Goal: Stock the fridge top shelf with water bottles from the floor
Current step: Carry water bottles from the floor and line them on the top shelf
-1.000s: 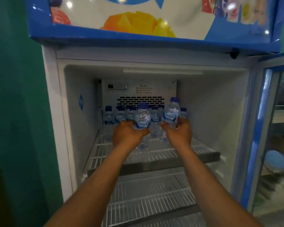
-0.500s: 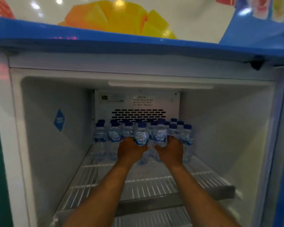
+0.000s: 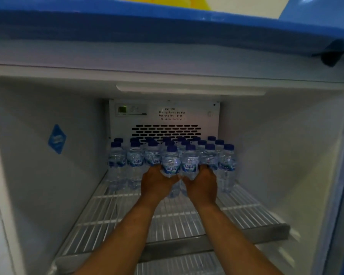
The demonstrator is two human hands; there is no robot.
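Note:
Both my arms reach deep into the open fridge, over its white wire top shelf (image 3: 246, 215). My left hand (image 3: 156, 182) grips a small clear water bottle (image 3: 171, 162) with a blue cap and a blue label. Right beside it, my right hand (image 3: 202, 182) grips a matching water bottle (image 3: 189, 160). The two bottles stand upright and touch each other, at the front of a cluster of several like bottles (image 3: 134, 157) at the back of the shelf. Their bases are hidden by my hands.
The fridge's white side walls close in left and right, with a blue sticker (image 3: 57, 138) on the left wall. A vented back panel (image 3: 166, 131) rises behind the bottles. A second wire shelf (image 3: 177, 263) lies below. The front half of the top shelf is bare wire.
My hands have pushed the two bottles further back and lower, up against the front of the cluster. The view has closed in on the fridge.

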